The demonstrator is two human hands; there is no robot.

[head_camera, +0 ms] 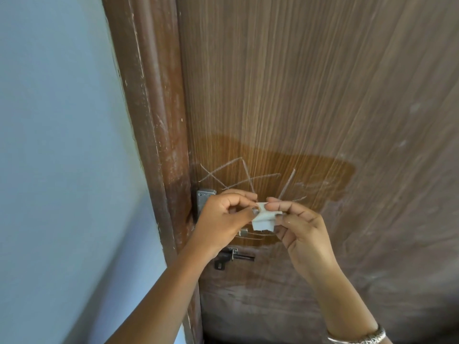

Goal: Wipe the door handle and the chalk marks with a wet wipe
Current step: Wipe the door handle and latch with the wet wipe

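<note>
Pinching the wet wipe [263, 220] between both hands, left hand [223, 214] and right hand [300, 229], thumb and fingertips of each clamped on its top edge. It hangs as a small folded white square, slightly crumpled and not spread. It is held in the air just off the door [323, 83].

Chalk marks [238, 177]: pale crossing strokes, star-like, directly above the wipe and close to it. They run mostly left to right across the panel, with one steep slash to the right. More faint lines sit just below the wipe.

Door handle [205, 198]: grey metal plate at the door's left edge, behind my left hand, so that hand is nearer. The lever is mostly hidden.

The marks lie on a darker, glossy patch [310, 170], probably damp. The surrounding wood looks dusty and dull.

Judgement: the wipe needs opening or refolding first, then a short reach up and forward to the chalk.

Black sliding bolt [233, 256] is below my hands.
</note>
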